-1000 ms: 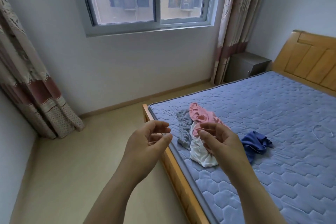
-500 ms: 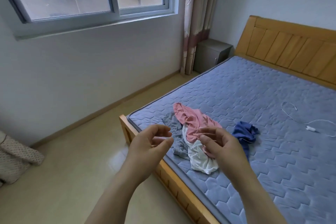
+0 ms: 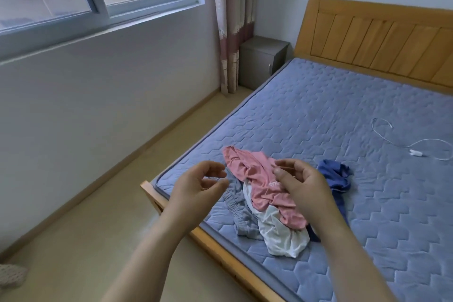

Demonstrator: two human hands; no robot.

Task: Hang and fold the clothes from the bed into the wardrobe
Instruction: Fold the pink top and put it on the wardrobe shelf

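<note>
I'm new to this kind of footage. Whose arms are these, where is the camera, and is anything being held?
No machine here: a person works with bare hands. Every picture comes from one wide-angle camera worn on the head, looking forward and down, so the arms reach in from below. The left hand and right hand hover near the bed's corner, fingers loosely curled, holding nothing I can see. On the blue mattress lies a heap: a pink garment atop a white garment, a grey garment alongside, a blue garment on the other side, and a white cable farther off.
</note>
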